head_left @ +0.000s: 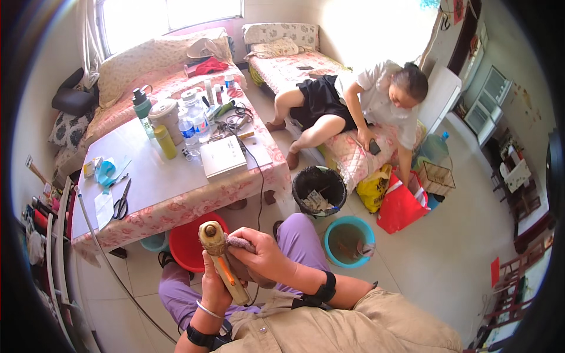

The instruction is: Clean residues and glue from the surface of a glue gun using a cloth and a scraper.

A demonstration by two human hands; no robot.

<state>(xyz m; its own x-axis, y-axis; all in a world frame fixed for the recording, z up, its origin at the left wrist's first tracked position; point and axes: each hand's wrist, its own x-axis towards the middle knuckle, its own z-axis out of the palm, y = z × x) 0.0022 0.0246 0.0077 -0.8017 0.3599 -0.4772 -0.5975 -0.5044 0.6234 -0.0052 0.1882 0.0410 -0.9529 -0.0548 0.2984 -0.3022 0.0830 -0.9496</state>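
Observation:
My left hand [215, 282] is closed around a cream-coloured corded hand tool [229, 276], perhaps a glue gun or hair dryer; the picture does not settle which. The tool has an orange switch and a dirty, brown-stained round end that points up and away from me. My right hand [260, 256] pinches a folded greyish-purple cloth [240, 244] against the side of that stained end. A brown rounded thing shows partly below my right hand, and I cannot tell what it is. The tool's cord drops between my knees.
The table [145, 176] ahead bears scissors [122, 200], bottles [194, 119], a white box [223, 158] and cables. A red basin [190, 242], a lined bin [318, 176] and a blue bucket of water [348, 240] stand around my legs. A seated person [375, 92] reaches into a red bag [397, 207].

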